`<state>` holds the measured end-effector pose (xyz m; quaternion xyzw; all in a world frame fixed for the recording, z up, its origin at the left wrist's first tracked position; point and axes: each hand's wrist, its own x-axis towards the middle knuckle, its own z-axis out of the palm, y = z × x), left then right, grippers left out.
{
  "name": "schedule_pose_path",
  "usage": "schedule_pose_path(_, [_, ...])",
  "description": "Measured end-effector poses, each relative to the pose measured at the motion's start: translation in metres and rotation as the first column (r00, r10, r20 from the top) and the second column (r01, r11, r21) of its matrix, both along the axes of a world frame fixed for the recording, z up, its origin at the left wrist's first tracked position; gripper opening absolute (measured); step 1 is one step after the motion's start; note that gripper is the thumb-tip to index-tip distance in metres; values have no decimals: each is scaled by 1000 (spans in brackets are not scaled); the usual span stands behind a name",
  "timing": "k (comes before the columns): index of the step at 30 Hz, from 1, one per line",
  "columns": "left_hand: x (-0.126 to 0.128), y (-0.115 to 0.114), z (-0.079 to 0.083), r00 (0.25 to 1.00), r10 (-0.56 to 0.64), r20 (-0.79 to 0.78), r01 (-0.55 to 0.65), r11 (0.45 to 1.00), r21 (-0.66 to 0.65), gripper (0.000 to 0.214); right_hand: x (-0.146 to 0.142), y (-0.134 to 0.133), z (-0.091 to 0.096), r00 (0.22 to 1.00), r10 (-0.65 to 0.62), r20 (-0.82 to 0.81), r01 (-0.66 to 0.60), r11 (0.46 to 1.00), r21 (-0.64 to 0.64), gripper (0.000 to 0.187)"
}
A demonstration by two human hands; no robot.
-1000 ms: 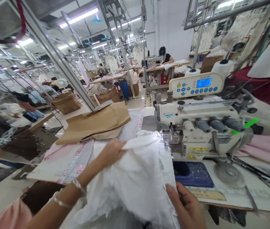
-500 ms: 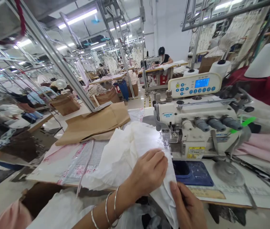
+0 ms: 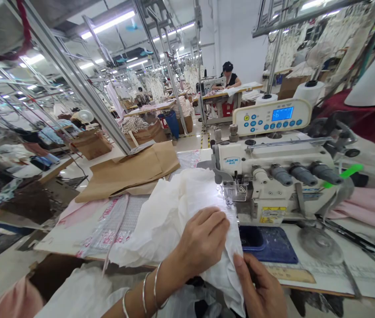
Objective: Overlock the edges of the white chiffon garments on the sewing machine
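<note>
1. The left hand lies palm down on a bunched white cloth. Its grip is wide and flat, pressing rather than closing, and thin metal bangles circle the wrist.
2. The right hand, at 4 o'clock from the left hand, has a narrow grip, pinching the cloth's lower edge.
3. The cloth lies on the desk, and its far end reaches the presser foot of a JACK overlock sewing machine, which stands at 2 o'clock from the left hand.
4. Above the machine, at 1 o'clock, sit a control panel with a blue display and a white thread cone.
5. Just below the machine lies a blue mat, with a round metal disc at its 3 o'clock and pink fabric beyond.
6. At 10 o'clock from the cloth, folded brown kraft paper lies beside a clear printed plastic sheet.
7. Far off at 12 o'clock, a co-worker sits at another sewing machine.
</note>
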<state>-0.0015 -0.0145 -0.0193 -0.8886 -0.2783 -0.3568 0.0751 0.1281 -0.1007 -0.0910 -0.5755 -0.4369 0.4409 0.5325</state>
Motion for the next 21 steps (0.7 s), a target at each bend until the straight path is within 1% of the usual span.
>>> schedule_pose_path(3, [-2,5,3,1000,6,10,-5,999,-37,18,-1,3,3,999,1,37,-2,1000,16,40])
schedule_pose_path(5, [-3,8,7,1000,-2,4,2,999,-45,20,-1,5,5,999,4,33,-5,999,31,39])
schedule_pose_path(9, [-5,3,12,998,-47,-37,49,998,38,19,-3,7,7,999,-37,22,36,999,36,38])
schedule_pose_path(11, [-6,1,12,994,-70,-88,75,996,50,19,-4,7,8,998,-57,36,56,998,41,39])
schedule_pose_path(13, [-7,1,10,992,-67,-110,70,997,30,22,-4,9,11,996,-78,44,76,996,43,38])
schedule_pose_path(15, [-8,6,9,994,-52,-92,51,999,-12,24,-4,12,14,995,-97,25,96,995,36,37])
schedule_pose_path(17, [-7,11,8,998,-39,-58,36,998,-59,24,-4,16,16,994,-101,-49,102,995,17,36])
schedule_pose_path(18, [-6,13,8,998,-33,-45,29,997,-78,25,-4,18,17,991,-84,-108,84,996,-1,38])
schedule_pose_path(21, [-5,15,7,999,-28,-19,26,994,-109,30,-8,14,13,953,12,-303,-39,996,-84,43])
